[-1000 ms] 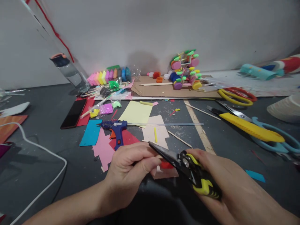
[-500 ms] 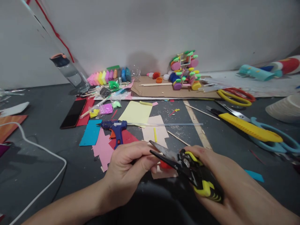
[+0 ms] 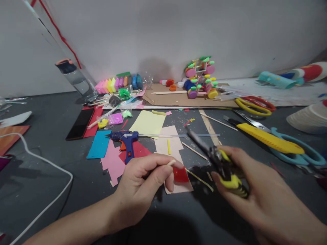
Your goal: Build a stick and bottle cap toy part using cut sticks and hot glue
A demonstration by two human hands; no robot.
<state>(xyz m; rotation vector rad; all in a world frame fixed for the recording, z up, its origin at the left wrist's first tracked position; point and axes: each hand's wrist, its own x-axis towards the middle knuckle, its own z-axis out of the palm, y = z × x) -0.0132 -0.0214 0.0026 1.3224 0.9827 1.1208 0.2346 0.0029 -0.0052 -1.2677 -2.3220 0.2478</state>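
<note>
My left hand (image 3: 146,180) is closed, its thumb and index finger pinching a short pale wooden stick (image 3: 171,162). Just beyond those fingertips shows a small red piece (image 3: 181,174); whether the hand also holds it I cannot tell. To the right, my right hand (image 3: 251,185) is wrapped round the black-and-yellow handles of a pair of snips (image 3: 224,170), which are smeared by motion. Their dark blades point up and left, apart from the stick. Beneath the left fingertips lies notched beige paper (image 3: 170,136), with a thin yellowish strip (image 3: 201,180) beside it.
A blue glue gun (image 3: 127,136) lies left of centre, its clear stick reaching right. Coloured paper, a phone (image 3: 80,124) and a water bottle (image 3: 79,81) are on the left. A yellow cutter knife (image 3: 268,137) and scissors (image 3: 296,153) lie right. Colourful small models (image 3: 201,80) stand behind.
The snips have moved right and away from the stick with my right hand, so the stick's end and red piece now show. My left hand has stayed nearly still.
</note>
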